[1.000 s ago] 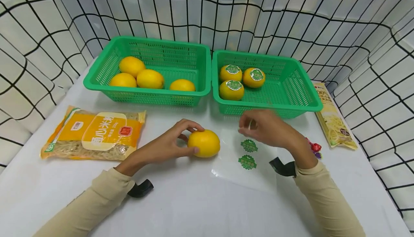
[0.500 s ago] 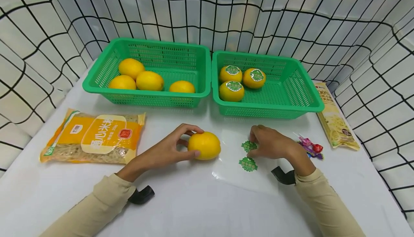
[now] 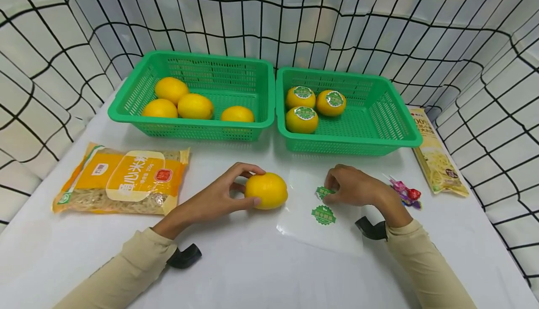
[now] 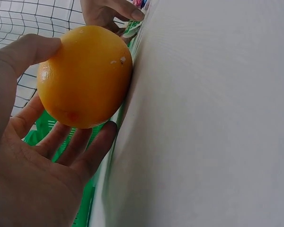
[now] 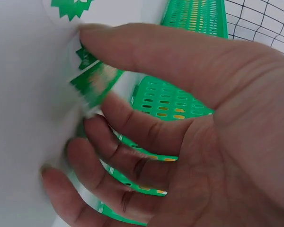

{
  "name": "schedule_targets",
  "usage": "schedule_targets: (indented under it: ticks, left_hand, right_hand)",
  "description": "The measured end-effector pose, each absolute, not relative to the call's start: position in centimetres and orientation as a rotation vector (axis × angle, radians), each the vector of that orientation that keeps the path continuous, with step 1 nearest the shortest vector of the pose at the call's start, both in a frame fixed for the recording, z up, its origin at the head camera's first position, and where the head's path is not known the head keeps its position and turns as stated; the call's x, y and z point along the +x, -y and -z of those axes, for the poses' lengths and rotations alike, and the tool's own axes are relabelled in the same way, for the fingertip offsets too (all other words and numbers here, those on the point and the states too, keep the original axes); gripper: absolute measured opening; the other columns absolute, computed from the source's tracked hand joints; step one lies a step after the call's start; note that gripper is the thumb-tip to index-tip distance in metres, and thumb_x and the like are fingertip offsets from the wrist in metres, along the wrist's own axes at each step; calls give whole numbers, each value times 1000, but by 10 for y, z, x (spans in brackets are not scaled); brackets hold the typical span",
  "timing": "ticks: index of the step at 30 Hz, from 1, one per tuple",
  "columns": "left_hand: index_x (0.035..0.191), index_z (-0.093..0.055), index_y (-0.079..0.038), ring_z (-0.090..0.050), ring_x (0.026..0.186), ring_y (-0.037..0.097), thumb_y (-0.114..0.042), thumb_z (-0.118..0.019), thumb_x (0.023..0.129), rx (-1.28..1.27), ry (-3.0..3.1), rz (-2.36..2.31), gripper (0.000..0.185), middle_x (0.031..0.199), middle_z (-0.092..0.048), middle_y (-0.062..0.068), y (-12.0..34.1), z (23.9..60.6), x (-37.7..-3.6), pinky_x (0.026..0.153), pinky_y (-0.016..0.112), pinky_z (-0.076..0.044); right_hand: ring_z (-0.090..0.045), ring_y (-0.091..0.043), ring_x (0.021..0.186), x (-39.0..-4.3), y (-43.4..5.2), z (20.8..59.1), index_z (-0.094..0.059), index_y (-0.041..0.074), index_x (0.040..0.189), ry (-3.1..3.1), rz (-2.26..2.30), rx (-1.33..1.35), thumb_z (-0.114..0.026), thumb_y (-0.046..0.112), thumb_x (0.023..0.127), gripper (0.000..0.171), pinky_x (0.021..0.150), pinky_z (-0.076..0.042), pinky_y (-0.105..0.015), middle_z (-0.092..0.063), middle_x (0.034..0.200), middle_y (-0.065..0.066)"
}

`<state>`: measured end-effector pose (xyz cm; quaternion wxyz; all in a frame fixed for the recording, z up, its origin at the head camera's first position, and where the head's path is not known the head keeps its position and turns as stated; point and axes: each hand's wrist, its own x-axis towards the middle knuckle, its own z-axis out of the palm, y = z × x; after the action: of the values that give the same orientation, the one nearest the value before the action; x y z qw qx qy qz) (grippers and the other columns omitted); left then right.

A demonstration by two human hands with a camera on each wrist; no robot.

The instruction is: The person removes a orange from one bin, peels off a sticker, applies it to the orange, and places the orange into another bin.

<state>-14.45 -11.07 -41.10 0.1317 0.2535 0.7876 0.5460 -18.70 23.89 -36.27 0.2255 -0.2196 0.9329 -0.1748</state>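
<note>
My left hand (image 3: 216, 195) holds a yellow lemon (image 3: 266, 191) on the white table, thumb on the near side and fingers curled round the far side. In the left wrist view the lemon (image 4: 85, 78) shows a bare skin with a small pale mark. My right hand (image 3: 355, 188) pinches a green-and-white round sticker (image 3: 323, 193) by its right edge, over a clear backing sheet (image 3: 299, 231). Seen from the right wrist, the sticker (image 5: 97, 82) bends up between thumb and forefinger. A second green sticker (image 3: 324, 215) lies flat on the sheet, nearer the body.
A green basket (image 3: 202, 130) at back left holds several plain lemons. Beside it, another green basket (image 3: 349, 146) holds three stickered lemons. An orange-yellow food bag (image 3: 126, 178) lies left; wrapped candies (image 3: 406, 193) and a yellow noodle packet (image 3: 440, 159) lie right. Black netting surrounds the table.
My right hand has come down from above the sheet to the upper sticker and now lifts its edge. The left hand stays on the lemon.
</note>
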Motion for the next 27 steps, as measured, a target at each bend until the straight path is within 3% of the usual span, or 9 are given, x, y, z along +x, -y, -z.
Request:
schedule_targets:
  ticks: [6, 11, 16, 21, 27]
  left_hand:
    - [144, -52, -25, -49, 133, 23, -22, -82, 96, 734, -2287, -1599, 56, 148, -54, -5, 112, 410, -144, 111, 40, -51]
    - [144, -53, -25, -51, 133, 23, -24, -81, 96, 704, -2247, -1640, 55, 147, -55, -4, 112, 412, -145, 114, 49, -48]
    - [144, -52, -22, -51, 137, 24, -21, -80, 97, 693, -2213, -1680, 54, 148, -55, -1, 112, 414, -144, 117, 51, -46]
    - [145, -49, -15, -49, 142, 25, -17, -77, 99, 712, -2196, -1712, 54, 150, -51, 3, 112, 414, -143, 119, 52, -44]
    - [142, -48, -16, -50, 141, 23, -17, -78, 98, 663, -2160, -1741, 53, 148, -51, 2, 112, 414, -143, 119, 53, -44]
  right_hand:
    - [-53, -19, 87, -188, -238, 358, -58, 9, 105, -2533, 582, -647, -86, 17, 89, 32, 74, -47, -32, -57, 91, -4]
    - [-61, -21, 89, -182, -232, 347, -59, 8, 109, -2506, 934, -737, -81, 9, 94, 26, 78, -58, -29, -64, 95, -3]
    - [-66, -25, 89, -171, -196, 341, -60, 6, 115, -2362, 1283, -875, -77, 6, 97, 24, 82, -63, -34, -67, 100, -6]
    - [-66, -15, 90, -165, -163, 350, -61, 9, 114, -2420, 1250, -992, -78, 9, 97, 24, 82, -62, -39, -67, 101, 0]
    - [-64, -13, 88, -155, -152, 360, -63, 8, 116, -2557, 1202, -1042, -78, 8, 96, 25, 80, -63, -40, -68, 104, 0]
